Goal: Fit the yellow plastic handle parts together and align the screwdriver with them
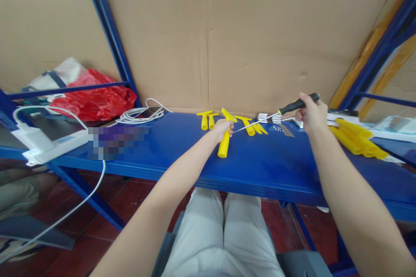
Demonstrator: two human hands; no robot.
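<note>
My left hand (223, 130) is closed around a yellow plastic handle (223, 149), whose hollow lower end points down toward me over the blue shelf. In my right hand (312, 114) is a screwdriver (294, 106) with a black grip and a long metal shaft. The shaft slants down to the left, and its tip reaches the side of the yellow handle beside my left fingers. Whether the tip touches a screw there is too small to tell. Behind my left hand lie more yellow T-shaped pieces (204, 120), and others (249, 128) lie to its right.
Yellow tubes (354, 140) are piled at the right. Flat metal blades (287, 130) and tiny loose parts (277, 128) lie near the back. A coiled white cable (141, 115), a power strip (61, 145) and a red plastic bag (94, 95) occupy the left. Cardboard (260, 43) walls the rear.
</note>
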